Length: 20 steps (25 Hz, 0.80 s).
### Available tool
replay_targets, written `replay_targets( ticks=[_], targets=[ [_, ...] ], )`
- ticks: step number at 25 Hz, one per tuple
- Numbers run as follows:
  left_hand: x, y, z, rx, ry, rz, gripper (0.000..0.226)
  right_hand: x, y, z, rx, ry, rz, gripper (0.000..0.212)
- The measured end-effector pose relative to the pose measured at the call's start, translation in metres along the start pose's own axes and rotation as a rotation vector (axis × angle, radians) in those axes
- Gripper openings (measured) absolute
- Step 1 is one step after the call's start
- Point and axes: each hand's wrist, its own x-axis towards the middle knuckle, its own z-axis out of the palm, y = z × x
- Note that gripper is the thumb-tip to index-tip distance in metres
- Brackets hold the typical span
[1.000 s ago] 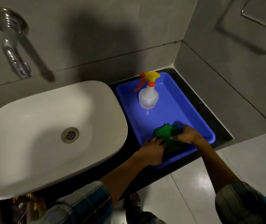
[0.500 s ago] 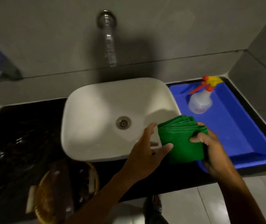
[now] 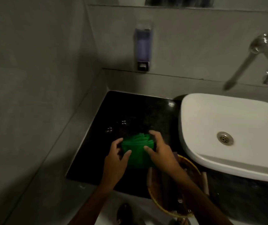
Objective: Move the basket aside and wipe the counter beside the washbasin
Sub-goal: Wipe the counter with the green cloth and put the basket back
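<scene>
A folded green cloth [image 3: 137,149] is held between both hands above the black counter [image 3: 130,114] to the left of the white washbasin [image 3: 227,120]. My left hand [image 3: 116,161] grips its left edge and my right hand [image 3: 158,151] grips its right edge. A round woven basket [image 3: 165,203] with dark items in it sits at the counter's front edge, just left of the basin front, partly under my right forearm.
A chrome tap [image 3: 266,57] juts from the back wall above the basin. A soap dispenser [image 3: 143,47] hangs on the wall behind the counter. A grey tiled wall [image 3: 32,95] closes the counter's left side. The floor and a foot [image 3: 125,213] show below.
The cloth left the blue tray on the basin's right and travelled in both hands across the basin to the counter on its left. My view swung left; tray and spray bottle dropped out of sight.
</scene>
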Motion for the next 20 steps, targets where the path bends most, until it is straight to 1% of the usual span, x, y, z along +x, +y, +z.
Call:
replay_targets(
  ticks=[2,3,5,6,8,9,10,11,15,16,19,20],
  targets=[
    [0.02,-0.023,-0.027,0.107,-0.006,-0.05,0.053,0.03,-0.01,0.04,-0.164,-0.131,-0.053,0.048],
    [0.029,-0.034,-0.037,0.182,-0.026,-0.056,0.056,0.043,-0.01,0.058,-0.302,-0.167,-0.034,0.051],
    [0.041,-0.063,-0.061,0.453,-0.012,-0.01,0.061,0.054,-0.008,0.102,-0.616,-0.207,0.046,0.065],
    [0.041,-0.08,-0.073,0.597,0.02,0.014,0.067,0.052,-0.006,0.126,-0.676,-0.246,0.055,0.069],
    [0.031,-0.116,-0.089,0.787,0.038,0.094,0.079,0.041,0.007,0.168,-0.721,-0.315,0.036,0.072],
    [0.024,-0.133,-0.092,0.846,0.031,0.125,0.077,0.039,0.017,0.178,-0.774,-0.303,0.016,0.072],
    [0.017,-0.145,-0.093,0.882,0.011,0.132,0.072,0.042,0.027,0.18,-0.83,-0.26,0.008,0.071],
    [0.013,-0.153,-0.093,0.899,-0.012,0.125,0.067,0.051,0.035,0.173,-0.862,-0.204,0.038,0.071],
    [0.016,-0.167,-0.091,0.943,-0.012,0.134,0.061,0.112,0.047,0.112,-0.81,0.087,0.356,0.07],
    [0.016,-0.169,-0.091,0.953,-0.014,0.138,0.061,0.126,0.046,0.097,-0.799,0.118,0.407,0.07],
    [0.016,-0.174,-0.092,0.953,0.0,0.151,0.06,0.154,0.045,0.062,-0.751,0.088,0.499,0.074],
    [0.015,-0.174,-0.091,0.962,0.012,0.159,0.06,0.16,0.044,0.059,-0.712,0.096,0.555,0.074]
  ],
)
